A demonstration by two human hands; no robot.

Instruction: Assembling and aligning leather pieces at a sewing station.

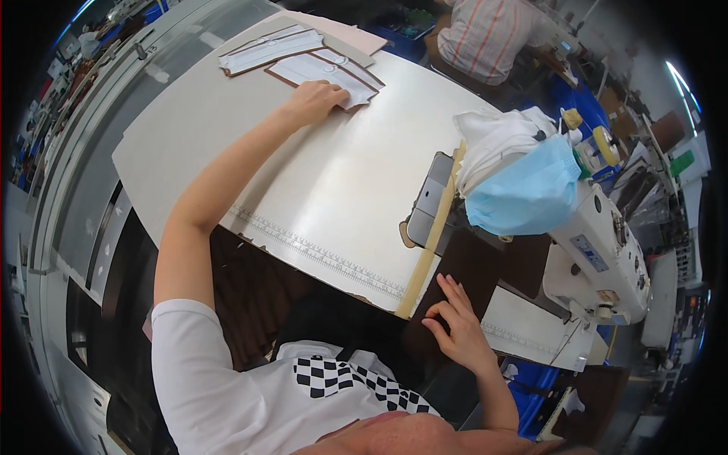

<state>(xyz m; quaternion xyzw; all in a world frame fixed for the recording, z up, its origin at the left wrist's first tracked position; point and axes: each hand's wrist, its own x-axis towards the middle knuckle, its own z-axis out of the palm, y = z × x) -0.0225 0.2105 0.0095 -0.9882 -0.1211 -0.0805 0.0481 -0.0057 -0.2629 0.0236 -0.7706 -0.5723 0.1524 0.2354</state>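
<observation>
At the far side of the white table, my left hand reaches out with its fingers bent over the near edge of a flat white panel with brown edging. Its fingertips are partly hidden. A similar white panel lies just left of that one. My right hand lies with its fingers stretched out on a dark brown piece of material. This brown piece runs across the table edge, beside the sewing machine. No object shows in the right hand.
A blue face mask and white cloth hang over the machine. Yellow tape crosses the table near a metal plate. A printed ruler strip follows the near edge. Another person sits beyond the table.
</observation>
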